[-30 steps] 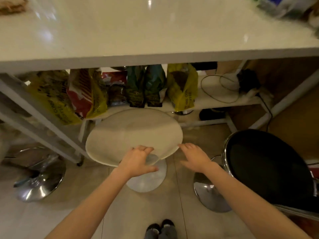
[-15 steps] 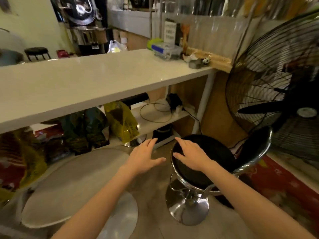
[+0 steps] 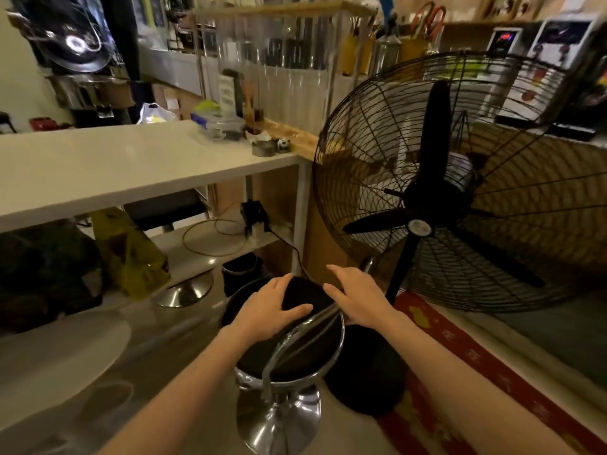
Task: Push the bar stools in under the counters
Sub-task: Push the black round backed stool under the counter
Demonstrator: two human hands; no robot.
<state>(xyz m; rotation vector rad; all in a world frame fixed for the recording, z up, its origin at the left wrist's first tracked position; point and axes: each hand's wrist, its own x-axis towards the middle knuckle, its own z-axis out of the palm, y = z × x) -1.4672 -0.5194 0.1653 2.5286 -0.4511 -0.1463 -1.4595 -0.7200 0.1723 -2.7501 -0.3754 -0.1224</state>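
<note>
Both hands are on the black padded bar stool with a chrome frame (image 3: 295, 349): left hand (image 3: 267, 311) lies flat on the seat, fingers relaxed, right hand (image 3: 359, 298) rests spread on the curved backrest, neither really gripping. Stool stands on the grey floor just off the end of the long white counter (image 3: 131, 165), not under it yet. Big black wire-cage pedestal fan (image 3: 460, 192) right beside it. Half a second ago the left hand was hovering off the seat; now it's landed. Round white stool (image 3: 59, 349) sits far left.

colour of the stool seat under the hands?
Black seat with a chrome rim, on a chrome pedestal; seen in the head view.
</note>
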